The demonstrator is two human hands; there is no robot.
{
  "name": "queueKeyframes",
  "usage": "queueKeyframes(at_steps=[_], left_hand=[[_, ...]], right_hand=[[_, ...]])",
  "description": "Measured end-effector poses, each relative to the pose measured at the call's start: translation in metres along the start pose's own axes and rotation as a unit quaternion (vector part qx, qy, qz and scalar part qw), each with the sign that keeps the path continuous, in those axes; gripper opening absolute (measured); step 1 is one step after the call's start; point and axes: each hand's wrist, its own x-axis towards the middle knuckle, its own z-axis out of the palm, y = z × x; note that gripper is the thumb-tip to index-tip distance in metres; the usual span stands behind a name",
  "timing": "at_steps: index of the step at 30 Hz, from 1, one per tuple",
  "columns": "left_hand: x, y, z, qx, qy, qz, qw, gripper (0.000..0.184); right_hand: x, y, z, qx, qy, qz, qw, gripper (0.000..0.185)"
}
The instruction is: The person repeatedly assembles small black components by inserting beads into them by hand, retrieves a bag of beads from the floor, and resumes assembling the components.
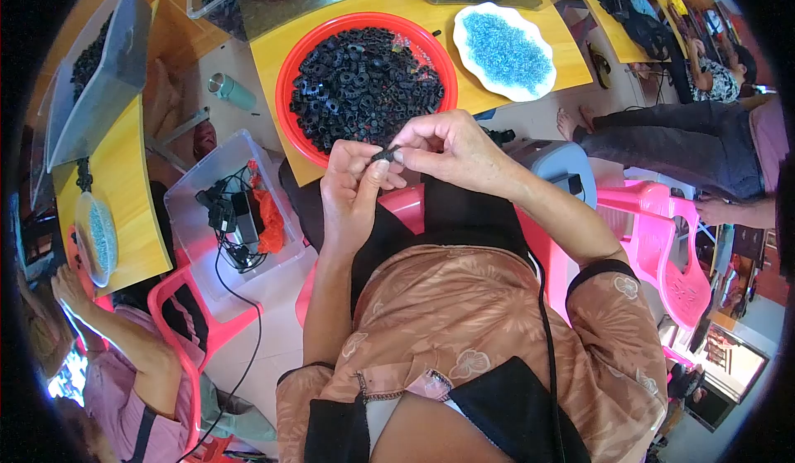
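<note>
My left hand [349, 188] and my right hand [454, 150] meet in front of me, fingertips closed around one small black piece [384, 156]. It looks like plastic; its exact kind is too small to tell. Just beyond my fingers stands a red basin [286, 90] heaped with small black parts [364, 78], many ring-like or toothed. To its right, a white scalloped plate [540, 89] carries a spread of tiny clear-blue pieces [505, 51].
The basin and plate rest on a yellow table [571, 69], with clear bins behind them. At left are a bin of cables [294, 252], a tumbler [232, 91] and a co-worker's arm [124, 330]. Pink chairs [683, 256] and a standing person [687, 144] are at right.
</note>
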Motion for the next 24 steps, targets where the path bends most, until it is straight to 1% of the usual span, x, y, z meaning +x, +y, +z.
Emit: queueKeyframes(at_steps=[3, 5, 6, 7, 9, 12, 15, 18, 20, 24], left_hand=[[-0.002, -0.001, 0.005, 0.004, 0.015, 0.016, 1.000, 0.009], [-0.004, -0.004, 0.003, 0.049, 0.023, 0.028, 0.998, 0.009], [-0.003, -0.005, 0.004, 0.072, 0.025, 0.037, 0.996, 0.009], [-0.002, -0.004, 0.005, 0.059, 0.025, 0.036, 0.997, 0.009], [-0.002, -0.002, 0.008, 0.034, 0.026, 0.031, 0.999, 0.009], [-0.002, 0.002, 0.008, -0.016, -0.016, 0.016, 1.000, 0.009], [-0.003, 0.005, 0.005, -0.052, -0.054, 0.008, 0.997, 0.009], [-0.004, 0.003, 0.001, -0.070, -0.077, 0.006, 0.995, 0.011], [-0.008, 0.001, 0.003, -0.114, -0.078, 0.012, 0.990, 0.011], [-0.008, -0.007, 0.004, -0.176, -0.048, 0.039, 0.982, 0.011]], right_hand=[[-0.002, -0.003, 0.005, 0.063, 0.006, 0.039, 0.997, 0.010], [-0.003, 0.006, 0.009, 0.041, 0.019, 0.029, 0.999, 0.009], [-0.003, 0.005, 0.009, 0.053, 0.016, 0.038, 0.998, 0.009], [-0.003, 0.004, 0.007, 0.093, 0.004, 0.053, 0.994, 0.010], [-0.003, -0.002, -0.003, 0.101, -0.034, 0.062, 0.992, 0.012], [0.000, -0.012, -0.020, 0.142, -0.116, 0.100, 0.978, 0.015], [0.001, -0.013, -0.032, 0.161, -0.160, 0.159, 0.961, 0.017], [0.001, -0.010, -0.028, 0.183, -0.149, 0.160, 0.959, 0.016], [0.000, -0.014, -0.023, 0.183, -0.136, 0.162, 0.960, 0.015], [-0.001, -0.027, -0.014, 0.171, -0.118, 0.138, 0.968, 0.014]])
